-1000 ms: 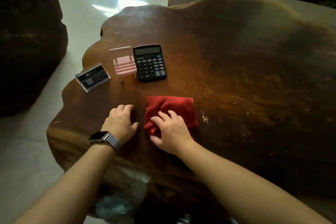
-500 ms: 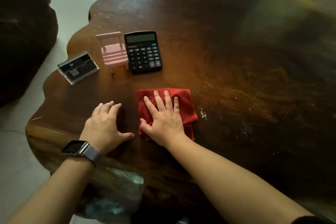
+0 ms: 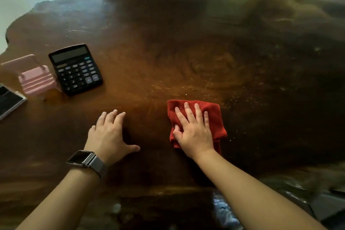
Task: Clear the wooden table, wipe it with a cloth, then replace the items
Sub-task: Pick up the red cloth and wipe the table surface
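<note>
R hand (image 3: 194, 132) flat, fingers spread, pressing red cloth (image 3: 214, 115) on table (image 3: 168, 43), lower centre; no closed grip. L hand (image 3: 110, 136) open, braced on wood. Calculator (image 3: 75, 69), pink toy chair (image 3: 36, 78), card holder (image 3: 8, 99) at left edge, uncleared. Risk: wipe sweeping left knocks them off; crumbs (image 3: 242, 95) scatter.

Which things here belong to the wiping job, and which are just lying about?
Job: cloth under right hand; table; calculator, pink chair, card holder; left hand.
Lying about: watch, plastic bag.
</note>
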Tool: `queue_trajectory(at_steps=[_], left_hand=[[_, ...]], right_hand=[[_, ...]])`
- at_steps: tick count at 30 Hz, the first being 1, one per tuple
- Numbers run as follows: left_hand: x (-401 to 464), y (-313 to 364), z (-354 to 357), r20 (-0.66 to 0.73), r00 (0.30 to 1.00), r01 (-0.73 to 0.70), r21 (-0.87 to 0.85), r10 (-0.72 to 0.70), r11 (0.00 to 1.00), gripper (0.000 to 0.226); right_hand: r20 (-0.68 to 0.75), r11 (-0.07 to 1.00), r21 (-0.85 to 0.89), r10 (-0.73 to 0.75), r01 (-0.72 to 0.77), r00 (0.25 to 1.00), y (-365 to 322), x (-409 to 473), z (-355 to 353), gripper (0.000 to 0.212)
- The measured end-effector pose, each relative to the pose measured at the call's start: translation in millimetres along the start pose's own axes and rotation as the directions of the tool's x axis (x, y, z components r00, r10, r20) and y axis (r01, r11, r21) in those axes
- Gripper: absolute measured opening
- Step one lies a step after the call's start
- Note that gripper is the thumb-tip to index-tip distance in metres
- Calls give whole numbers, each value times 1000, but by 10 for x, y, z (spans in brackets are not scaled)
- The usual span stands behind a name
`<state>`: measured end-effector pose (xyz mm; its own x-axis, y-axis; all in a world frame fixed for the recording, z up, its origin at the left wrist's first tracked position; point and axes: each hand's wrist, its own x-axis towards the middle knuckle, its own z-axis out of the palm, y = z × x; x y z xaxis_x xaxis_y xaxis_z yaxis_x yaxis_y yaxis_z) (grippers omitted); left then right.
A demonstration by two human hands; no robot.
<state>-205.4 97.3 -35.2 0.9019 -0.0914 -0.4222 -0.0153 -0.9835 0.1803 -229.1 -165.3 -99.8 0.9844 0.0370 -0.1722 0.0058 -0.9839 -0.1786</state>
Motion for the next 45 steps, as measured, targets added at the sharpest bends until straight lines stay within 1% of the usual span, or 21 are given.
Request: queue_trajectory(at_steps=[4, 7, 9, 12, 14, 16, 18, 20, 23, 26, 29, 30, 33, 36, 39, 42, 45], left_hand=[[172, 531, 33, -4, 997, -72, 32, 72, 997, 129], [304, 883, 70, -10, 991, -130, 33, 130, 991, 129], [384, 1100, 102, -16, 981, -194, 25, 194, 981, 124], [483, 1393, 162, -37, 955, -295, 24, 295, 955, 109], [536, 1557, 206, -38, 933, -358, 25, 359, 933, 100], [565, 1664, 237, -37, 912, -408, 25, 408, 913, 93], [572, 1677, 248, -48, 907, -418, 18, 418, 908, 91], [548, 1595, 247, -61, 918, -392, 13, 392, 920, 94], [495, 1329, 211, -93, 947, -306, 24, 307, 952, 104], [450, 910, 149, -106, 982, -155, 17, 156, 988, 115], [364, 432, 117, -113, 993, -22, 4, 22, 1000, 121], [310, 209, 112, -120, 993, 20, -7, -21, 1000, 122], [216, -185, 103, -125, 988, 94, -16, -95, 995, 124], [113, -577, 96, -145, 974, 169, -33, -172, 985, 118], [41, -849, 87, -168, 964, 199, -53, -205, 979, 108], [-27, -1085, 78, -177, 958, 215, -77, -225, 974, 100], [-53, -1205, 57, -180, 959, 206, -99, -221, 974, 94]], right_hand=[[-14, 982, 6, 187, -187, 982, 736, -247, -126, 62], [-23, 946, 3, 325, -325, 945, 1304, -468, -207, 62], [-29, 906, 0, 422, -422, 906, 1689, -606, -265, 64], [-31, 844, 15, 537, -537, 843, 2164, -767, -340, 67], [-35, 812, 48, 583, -582, 811, 2313, -806, -354, 65], [-56, 786, 85, 618, -613, 784, 2323, -771, -341, 62], [-80, 763, 107, 646, -638, 759, 2263, -659, -328, 60], [-90, 757, 109, 653, -644, 752, 2198, -487, -340, 60], [-83, 778, 97, 628, -621, 774, 2052, -146, -374, 59], [-85, 815, 100, 579, -571, 811, 1762, 265, -400, 59], [-88, 860, 85, 510, -504, 856, 1385, 670, -430, 59], [-81, 884, 80, 467, -461, 880, 1178, 823, -412, 59], [-71, 940, 73, 339, -334, 938, 726, 1092, -379, 59], [-58, 976, 86, 205, -200, 977, 122, 1221, -276, 59], [-52, 993, 96, 78, -73, 996, -427, 1191, -155, 59], [-33, 994, 92, -52, 55, 998, -1017, 1096, -21, 59], [-29, 982, 74, -173, 175, 984, -1527, 946, 108, 59]])
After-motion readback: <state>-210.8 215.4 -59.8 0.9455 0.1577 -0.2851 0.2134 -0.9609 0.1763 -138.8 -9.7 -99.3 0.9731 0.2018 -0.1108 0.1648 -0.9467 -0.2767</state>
